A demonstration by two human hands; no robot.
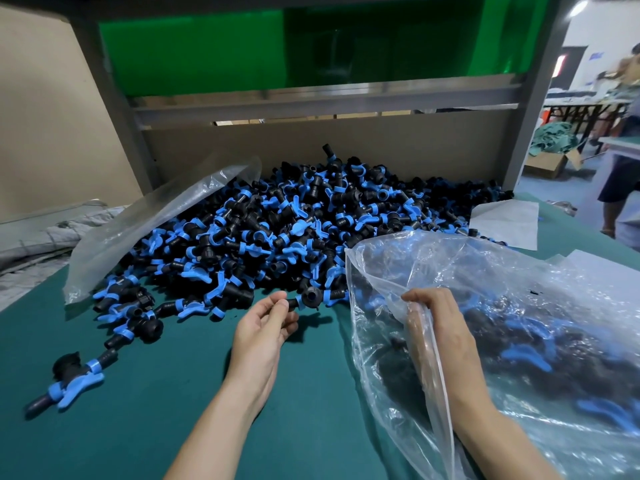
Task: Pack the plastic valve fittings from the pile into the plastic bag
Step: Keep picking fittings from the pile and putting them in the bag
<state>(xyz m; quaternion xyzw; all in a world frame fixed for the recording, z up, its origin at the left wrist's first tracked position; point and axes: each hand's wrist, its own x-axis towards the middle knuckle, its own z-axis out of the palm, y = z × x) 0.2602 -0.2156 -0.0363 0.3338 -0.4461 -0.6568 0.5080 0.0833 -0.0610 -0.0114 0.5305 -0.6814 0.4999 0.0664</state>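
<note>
A big pile of black and blue plastic valve fittings covers the back of the green table. My left hand pinches one fitting by its black end, just in front of the pile and left of the bag mouth. My right hand grips the near rim of the clear plastic bag, holding its mouth open toward the pile. The bag lies on the right and holds several fittings, dimly seen through the film.
An empty clear bag lies over the pile's left side. Loose fittings are scattered at the front left. White paper sheets lie at the right. A grey shelf frame stands behind the pile. A person stands at far right.
</note>
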